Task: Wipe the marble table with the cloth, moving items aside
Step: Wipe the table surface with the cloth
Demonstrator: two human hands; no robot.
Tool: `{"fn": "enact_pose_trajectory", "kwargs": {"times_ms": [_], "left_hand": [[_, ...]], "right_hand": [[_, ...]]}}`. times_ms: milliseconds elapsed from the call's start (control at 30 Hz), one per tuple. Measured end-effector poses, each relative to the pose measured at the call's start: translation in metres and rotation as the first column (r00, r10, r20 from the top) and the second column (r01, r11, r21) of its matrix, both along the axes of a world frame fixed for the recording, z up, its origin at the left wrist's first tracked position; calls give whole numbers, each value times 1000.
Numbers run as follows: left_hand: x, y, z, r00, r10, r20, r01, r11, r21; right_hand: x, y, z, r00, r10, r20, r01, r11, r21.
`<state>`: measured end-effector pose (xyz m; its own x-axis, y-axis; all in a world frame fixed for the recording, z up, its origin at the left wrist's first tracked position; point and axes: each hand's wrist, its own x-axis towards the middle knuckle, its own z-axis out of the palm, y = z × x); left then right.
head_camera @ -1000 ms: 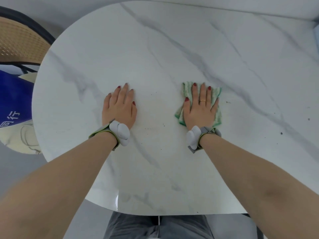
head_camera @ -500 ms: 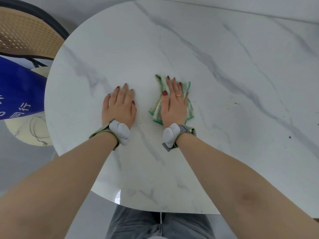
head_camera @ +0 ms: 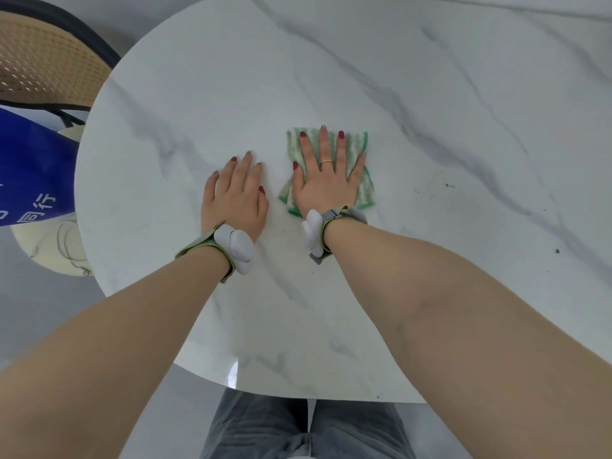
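From the head camera, the right hand [head_camera: 326,180] lay flat, fingers spread, pressing the green cloth [head_camera: 359,167] onto the marble worktop [head_camera: 331,67]. The left hand [head_camera: 235,197] rested flat and empty just beside it. Dark specks [head_camera: 448,185] lay to the cloth's right, nearer the right hand, so a rightward sweep seemed due.

Soft, even daylight fills the room, bright but not harsh. The pale marble surface [head_camera: 231,94] takes it flatly; only a small white glare streak shows on its near rim at about six o'clock. Shadows are faint, just a thin grey smudge beneath the forearms. The wide lens bends everything: the rim bows, and the arms swell hugely toward five and seven o'clock. Fingertips look slightly smeared; the corners go soft.
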<state>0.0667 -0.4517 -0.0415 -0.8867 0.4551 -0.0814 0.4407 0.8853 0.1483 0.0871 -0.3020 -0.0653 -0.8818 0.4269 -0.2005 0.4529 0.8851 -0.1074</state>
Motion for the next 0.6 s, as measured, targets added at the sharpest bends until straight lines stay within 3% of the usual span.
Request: {"fn": "enact_pose_trajectory", "kwargs": {"times_ms": [600], "left_hand": [[66, 128, 3, 990, -141, 12, 140, 989, 58]], "right_hand": [[118, 186, -1, 952, -305, 11, 303, 949, 84]]}}
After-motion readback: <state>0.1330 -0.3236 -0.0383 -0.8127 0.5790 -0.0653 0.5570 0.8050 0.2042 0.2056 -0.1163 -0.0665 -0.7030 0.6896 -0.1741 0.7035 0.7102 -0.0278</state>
